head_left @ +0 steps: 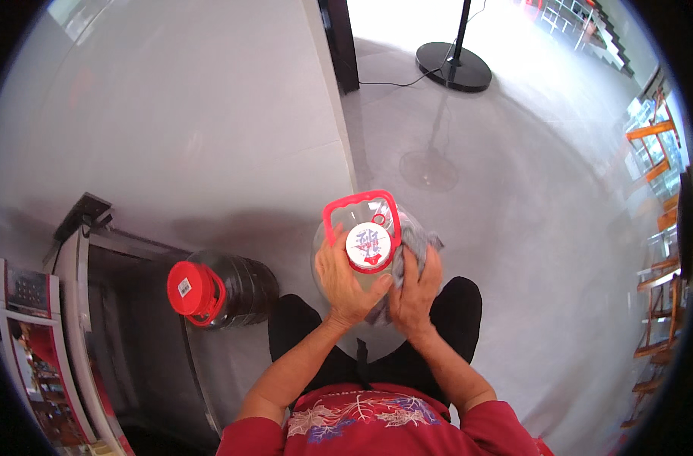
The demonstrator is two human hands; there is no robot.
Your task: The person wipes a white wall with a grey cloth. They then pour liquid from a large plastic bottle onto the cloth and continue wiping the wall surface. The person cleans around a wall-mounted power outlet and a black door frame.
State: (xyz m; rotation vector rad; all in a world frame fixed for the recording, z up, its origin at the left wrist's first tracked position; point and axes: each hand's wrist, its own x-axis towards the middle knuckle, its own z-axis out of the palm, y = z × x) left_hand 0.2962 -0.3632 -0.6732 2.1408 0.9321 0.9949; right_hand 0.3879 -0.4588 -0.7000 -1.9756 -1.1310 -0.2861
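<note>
A large clear plastic jar (pixel 320 242) stands upright between my knees. It has a white-topped lid (pixel 367 245) with a red rim and a red carry handle (pixel 359 199). My left hand (pixel 345 280) grips the jar's shoulder at the left of the lid, its thumb stretched out below the rim. On the other side, my right hand (pixel 418 292) holds a grey cloth (pixel 412 239) against the jar, fingers bent over it. Part of the cloth hangs below, between the hands. The jar's lower body is mostly hidden by my hands and the cloth.
A dark jar with a red lid (pixel 190 289) stands on the floor at my left, beside an open-fronted cabinet (pixel 84 281). A pale wall (pixel 209 114) rises ahead. Farther off are a round black stand base (pixel 454 67) with a cord and wooden chairs (pixel 654 315) at right.
</note>
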